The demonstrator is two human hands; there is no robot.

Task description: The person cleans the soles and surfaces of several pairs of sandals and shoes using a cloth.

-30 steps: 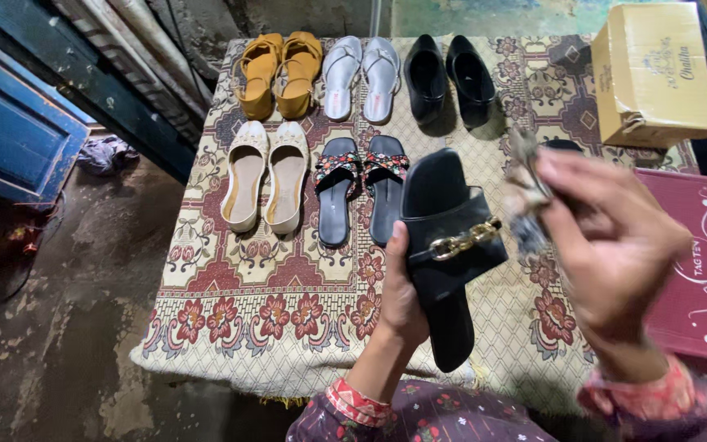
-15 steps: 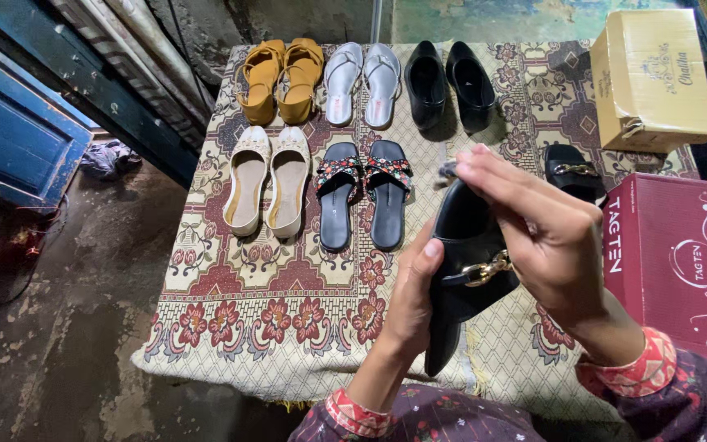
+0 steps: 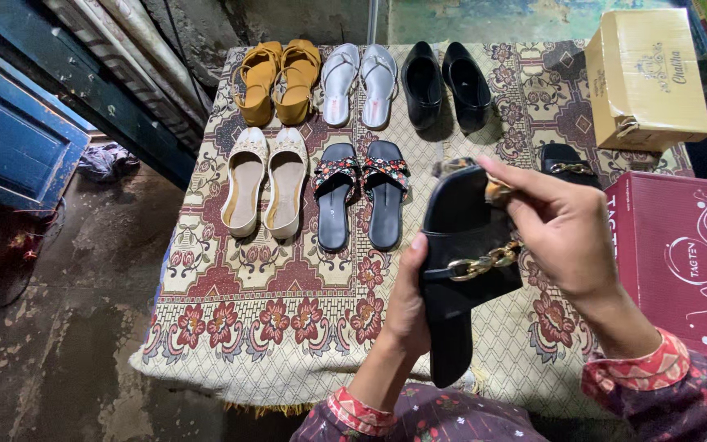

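Your left hand (image 3: 407, 307) grips the black chain-strap slide (image 3: 464, 254) from below, holding it above the patterned desk (image 3: 247, 311). Your right hand (image 3: 562, 233) pinches a small crumpled wad (image 3: 497, 191) at its toe end.

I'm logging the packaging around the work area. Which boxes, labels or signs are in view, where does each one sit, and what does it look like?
Tan cardboard box: far right corner of the patterned cloth, rectangular, dented, dark print on its side.
Dark red box: right edge beside the right hand, flat rectangular lid with white swirl lines and lettering.
No signs or screens show.
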